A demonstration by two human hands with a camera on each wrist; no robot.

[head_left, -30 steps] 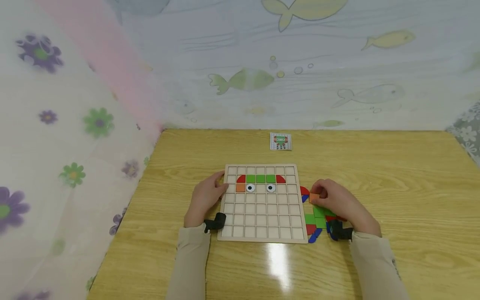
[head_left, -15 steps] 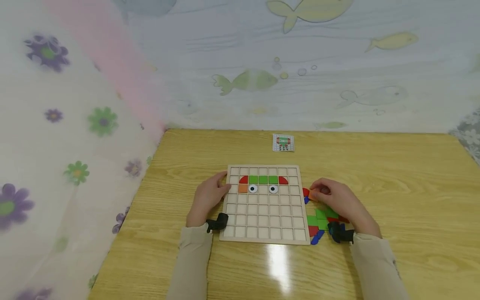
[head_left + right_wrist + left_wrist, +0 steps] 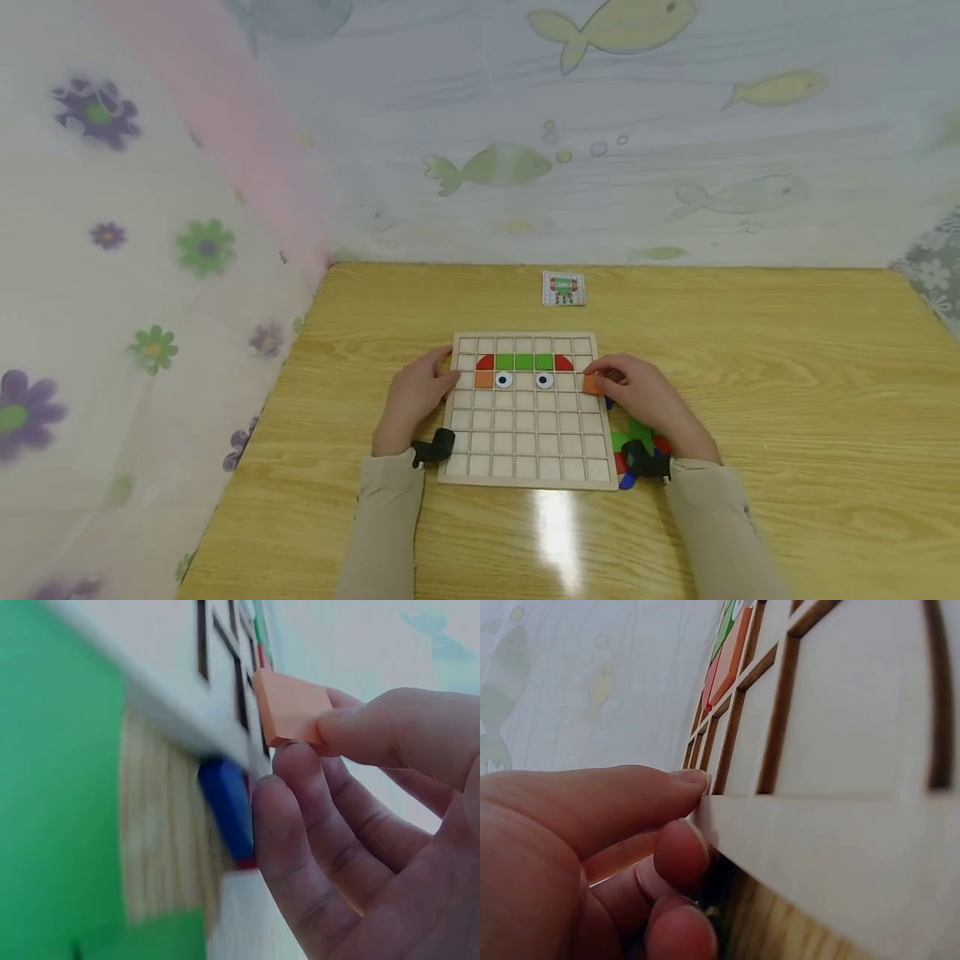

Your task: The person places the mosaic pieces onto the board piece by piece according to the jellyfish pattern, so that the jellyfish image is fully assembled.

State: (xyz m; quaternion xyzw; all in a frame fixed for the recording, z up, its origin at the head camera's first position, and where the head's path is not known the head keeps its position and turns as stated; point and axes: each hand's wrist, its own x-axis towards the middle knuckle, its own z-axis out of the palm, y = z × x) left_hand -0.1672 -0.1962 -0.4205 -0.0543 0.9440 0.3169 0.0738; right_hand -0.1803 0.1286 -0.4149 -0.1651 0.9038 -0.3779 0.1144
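A pale wooden grid board [image 3: 525, 450] lies on the table. On it sit a row of two red quarter-rounds and green squares [image 3: 524, 362], an orange square [image 3: 483, 379] and two eye pieces [image 3: 503, 381]. My right hand [image 3: 637, 400] pinches an orange square tile [image 3: 592, 383] [image 3: 289, 705] over the board's right edge. My left hand [image 3: 416, 396] rests at the board's left edge, fingertips [image 3: 682, 780] touching its rim [image 3: 810, 825].
Loose green, red and blue pieces [image 3: 626, 446] lie right of the board, partly under my right wrist; a blue piece [image 3: 225, 806] shows beside the rim. A small pattern card [image 3: 563, 288] lies at the back. Patterned cloth walls surround the table [image 3: 787, 375].
My right hand has carried the orange tile leftward from the loose pile to the board's right edge. The left hand has stayed in place.
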